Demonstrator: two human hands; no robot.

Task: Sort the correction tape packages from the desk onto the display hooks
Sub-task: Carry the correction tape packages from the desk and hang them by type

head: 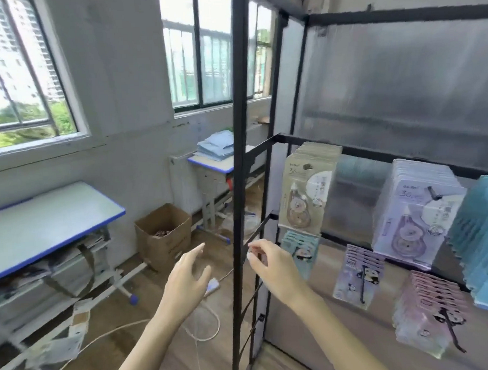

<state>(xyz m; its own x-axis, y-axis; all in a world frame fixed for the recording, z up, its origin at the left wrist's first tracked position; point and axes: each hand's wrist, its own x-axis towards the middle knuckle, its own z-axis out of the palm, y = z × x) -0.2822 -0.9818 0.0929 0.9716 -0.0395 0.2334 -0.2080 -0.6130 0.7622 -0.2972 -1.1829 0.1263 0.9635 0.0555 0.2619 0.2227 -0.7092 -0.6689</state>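
Both hands are raised by the black rack, the left hand spread and holding nothing, the right hand with fingertips loosely curled and holding nothing, while correction tape packages hang on the rack's hooks, beside the bare tabletop

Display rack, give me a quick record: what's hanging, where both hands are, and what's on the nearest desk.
rack: black metal frame
upper hooks: beige packs, lilac packs, blue packs
lower hooks: blue panda packs, purple packs, pink packs
left hand: open, holding nothing
right hand: fingers curled by the frame, contents unclear
nearest desk: no packages visible
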